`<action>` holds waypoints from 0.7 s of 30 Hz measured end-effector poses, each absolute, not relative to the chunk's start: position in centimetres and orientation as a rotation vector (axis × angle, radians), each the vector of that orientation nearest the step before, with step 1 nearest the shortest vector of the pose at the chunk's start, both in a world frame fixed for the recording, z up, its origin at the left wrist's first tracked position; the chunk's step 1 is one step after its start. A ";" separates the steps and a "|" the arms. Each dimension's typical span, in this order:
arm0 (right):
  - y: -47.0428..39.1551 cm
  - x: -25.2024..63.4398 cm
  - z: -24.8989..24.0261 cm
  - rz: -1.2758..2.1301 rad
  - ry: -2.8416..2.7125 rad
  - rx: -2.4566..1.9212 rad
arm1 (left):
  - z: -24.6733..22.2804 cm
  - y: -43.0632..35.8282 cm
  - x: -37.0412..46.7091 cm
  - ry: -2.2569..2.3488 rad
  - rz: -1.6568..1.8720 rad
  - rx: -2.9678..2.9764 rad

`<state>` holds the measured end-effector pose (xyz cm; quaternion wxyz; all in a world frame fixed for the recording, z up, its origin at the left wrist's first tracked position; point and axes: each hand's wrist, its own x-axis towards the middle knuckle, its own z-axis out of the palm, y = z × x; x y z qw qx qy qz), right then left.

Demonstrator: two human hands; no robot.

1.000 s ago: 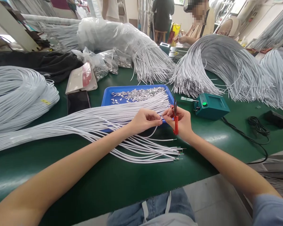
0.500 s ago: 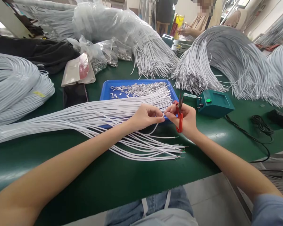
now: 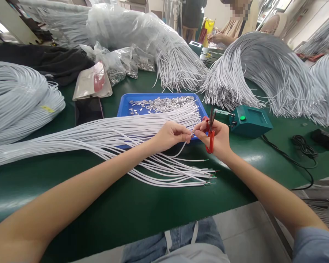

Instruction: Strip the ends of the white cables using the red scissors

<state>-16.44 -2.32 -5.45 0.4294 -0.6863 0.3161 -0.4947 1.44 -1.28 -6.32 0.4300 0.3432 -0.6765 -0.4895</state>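
Observation:
Between thumb and fingers, my left hand (image 3: 172, 136) pinches a white cable (image 3: 181, 149) close to its end. My right hand (image 3: 221, 138) carries red-handled scissors (image 3: 211, 141), blades pointing up, while its thumb and fingertips meet at the tip of that cable. What exactly the fingertips grip is too small to make out. Under and behind the hands, a thick bundle of white cables (image 3: 109, 128) runs across a blue tray (image 3: 121, 109) that also holds small silver metal pieces (image 3: 164, 105). Several loose cable ends (image 3: 200, 177) with stripped wires lie nearer me on the table.
A green device (image 3: 252, 122) with a black cord stands right of the tray. Coiled cable (image 3: 22, 102), a phone (image 3: 89, 110) and bagged metal pieces (image 3: 116, 75) lie left. Large grey cable bundles (image 3: 230, 73) line the back, where another person's hand (image 3: 219, 38) shows.
Both hands stay pinched together over the tray, shifting only slightly. A bit more of the cable tip now shows between the fingertips. The whole view has moved a little.

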 end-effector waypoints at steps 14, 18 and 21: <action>-2.4 -16.5 -5.7 -1.230 0.713 -1.690 | -5.8 -1.1 1.7 -1.758 -1.260 0.736; -2.3 -16.4 -5.6 -1.233 0.743 -1.693 | -5.5 -1.0 1.6 -1.763 -1.296 0.756; -2.2 -16.3 -5.5 -1.236 0.724 -1.681 | -5.6 -1.1 1.5 -1.760 -1.297 0.759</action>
